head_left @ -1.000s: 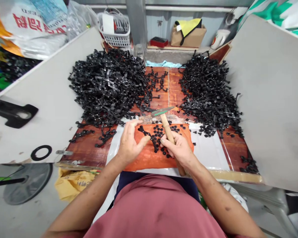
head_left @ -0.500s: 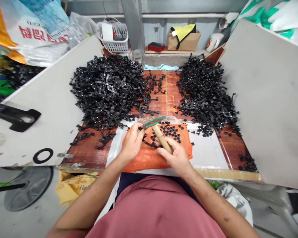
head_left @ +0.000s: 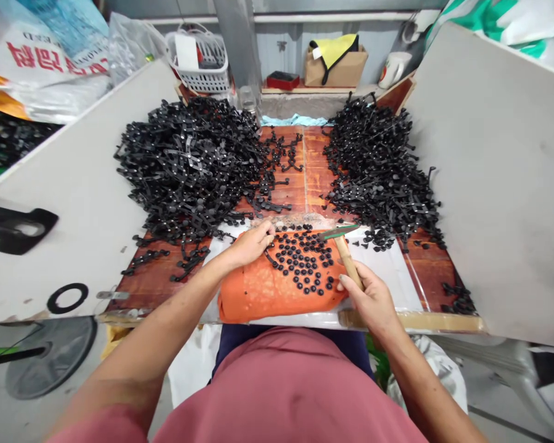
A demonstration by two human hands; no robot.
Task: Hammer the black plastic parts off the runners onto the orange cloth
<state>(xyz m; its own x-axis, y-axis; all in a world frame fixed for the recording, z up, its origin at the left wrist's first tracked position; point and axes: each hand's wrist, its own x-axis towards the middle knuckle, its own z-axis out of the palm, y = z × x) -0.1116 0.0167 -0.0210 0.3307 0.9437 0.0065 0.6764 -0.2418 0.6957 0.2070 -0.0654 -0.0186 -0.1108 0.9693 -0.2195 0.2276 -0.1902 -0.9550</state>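
Observation:
My right hand (head_left: pixel 370 296) grips a small hammer by its wooden handle (head_left: pixel 349 263). The hammer's flat, green-edged head (head_left: pixel 340 231) is over the right back part of an orange cloth (head_left: pixel 253 295). On that cloth lie many small round black caps (head_left: pixel 307 261). My left hand (head_left: pixel 256 242) is at the cloth's back left, thumb and fingers pinched together. From the fingertips a thin black plastic strip (head_left: pixel 271 258) trails down to the caps; the pinched end is hidden.
Heaps of black plastic strips lie to the left (head_left: pixel 194 166) and right (head_left: pixel 381 175) on the reddish wooden table (head_left: pixel 311 166). Pale boards (head_left: pixel 484 184) flank it. Behind stand a white basket (head_left: pixel 203 77), a cardboard box (head_left: pixel 337 71) and a mug (head_left: pixel 394 69).
My right hand has moved right with the hammer, away from my left hand, uncovering more caps. My left hand has shifted slightly back. The whole view has turned a little.

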